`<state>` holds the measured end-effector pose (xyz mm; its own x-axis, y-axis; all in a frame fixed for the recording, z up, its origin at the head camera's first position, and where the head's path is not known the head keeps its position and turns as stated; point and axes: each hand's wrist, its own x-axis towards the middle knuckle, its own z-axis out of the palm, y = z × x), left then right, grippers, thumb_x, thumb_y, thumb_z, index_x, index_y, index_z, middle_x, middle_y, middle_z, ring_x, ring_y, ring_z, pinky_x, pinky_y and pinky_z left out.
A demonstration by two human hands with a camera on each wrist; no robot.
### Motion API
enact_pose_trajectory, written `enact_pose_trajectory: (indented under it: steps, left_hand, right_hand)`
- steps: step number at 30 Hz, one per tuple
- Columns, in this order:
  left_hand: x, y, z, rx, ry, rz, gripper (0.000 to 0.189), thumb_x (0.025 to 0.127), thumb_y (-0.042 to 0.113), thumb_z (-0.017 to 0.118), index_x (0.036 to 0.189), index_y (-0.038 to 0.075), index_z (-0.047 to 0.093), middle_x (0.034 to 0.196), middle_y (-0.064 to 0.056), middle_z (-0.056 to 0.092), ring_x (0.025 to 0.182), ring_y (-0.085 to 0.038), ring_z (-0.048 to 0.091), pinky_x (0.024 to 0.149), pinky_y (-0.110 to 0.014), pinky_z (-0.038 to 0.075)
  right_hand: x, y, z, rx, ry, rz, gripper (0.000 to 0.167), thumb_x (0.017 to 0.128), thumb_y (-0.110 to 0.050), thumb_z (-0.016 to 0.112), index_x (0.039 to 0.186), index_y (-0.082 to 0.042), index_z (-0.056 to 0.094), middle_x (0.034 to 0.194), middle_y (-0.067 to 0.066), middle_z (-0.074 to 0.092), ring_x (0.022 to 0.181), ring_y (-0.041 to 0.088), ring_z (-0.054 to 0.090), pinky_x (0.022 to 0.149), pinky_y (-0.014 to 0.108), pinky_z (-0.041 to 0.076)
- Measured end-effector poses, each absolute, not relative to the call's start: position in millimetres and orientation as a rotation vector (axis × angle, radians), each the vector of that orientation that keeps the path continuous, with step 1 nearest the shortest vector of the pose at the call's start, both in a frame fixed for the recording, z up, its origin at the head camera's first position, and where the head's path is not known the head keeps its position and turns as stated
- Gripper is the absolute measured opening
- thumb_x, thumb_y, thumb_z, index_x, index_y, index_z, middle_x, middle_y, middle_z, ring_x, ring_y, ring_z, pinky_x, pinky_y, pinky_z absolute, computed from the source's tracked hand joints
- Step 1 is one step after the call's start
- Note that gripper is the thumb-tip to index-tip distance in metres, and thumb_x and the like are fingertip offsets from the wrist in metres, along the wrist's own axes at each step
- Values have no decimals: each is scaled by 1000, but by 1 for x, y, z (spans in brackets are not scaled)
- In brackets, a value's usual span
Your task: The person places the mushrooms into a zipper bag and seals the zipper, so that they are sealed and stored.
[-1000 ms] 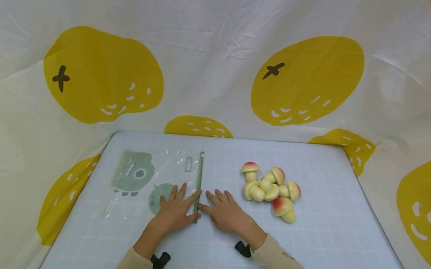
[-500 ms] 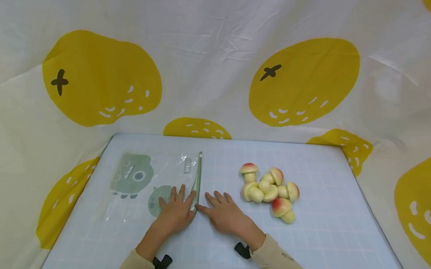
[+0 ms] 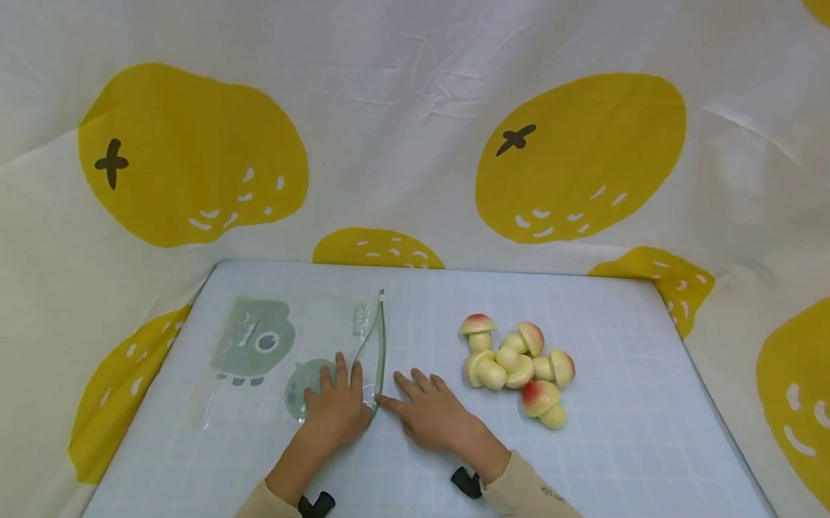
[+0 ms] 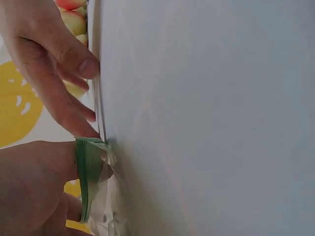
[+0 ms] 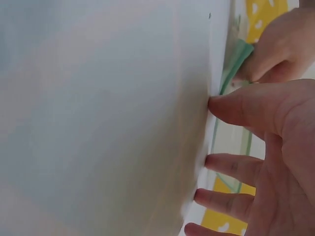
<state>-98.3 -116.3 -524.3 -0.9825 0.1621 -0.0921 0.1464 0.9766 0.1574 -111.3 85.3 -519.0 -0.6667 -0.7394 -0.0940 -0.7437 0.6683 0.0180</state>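
A clear zip bag [image 3: 326,317] with green monster prints lies flat on the left half of the table. Its green zip edge [image 3: 382,344] faces right, and the two lips stand apart as a narrow gap. My left hand [image 3: 334,414] rests on the bag near this edge, fingers extended; the upper lip bends left toward them. In the left wrist view the green strip [image 4: 84,184] curves around the thumb tip. My right hand [image 3: 437,419] is spread on the table just right of the bag, its thumb tip at the lower lip. Nothing is held in it.
Several toy mushrooms [image 3: 539,399] with yellow stems and reddish caps lie clustered right of my right hand. The table [image 3: 630,470] has a pale checked cover. Behind it hangs a white curtain [image 3: 401,131] with yellow fruit prints.
The bag's upper lip has moved left, away from the lower one, and the mouth has parted. My left hand has shifted slightly left with it. The right hand has stayed nearly still.
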Motion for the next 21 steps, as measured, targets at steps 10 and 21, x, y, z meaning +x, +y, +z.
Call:
enact_pose_trajectory:
  steps: [10,21]
  left_hand:
    - [-95,-118,-519,219,3027,195,66,88,21,75,145,-1,49,146,-43,31,124,-63,39,77,-71,47]
    - [-98,-124,-519,140,3036,373,100,89,53,70,149,-14,29,157,-34,19,137,-57,29,94,-74,36]
  right_hand:
    - [-111,86,-521,-1257,2799,95,50,102,-30,55,151,-38,45,153,8,44,136,36,44,101,50,44]
    - [-112,86,-519,-1235,2778,111,52,102,-33,56,152,-37,43,155,7,41,138,34,42,102,49,43]
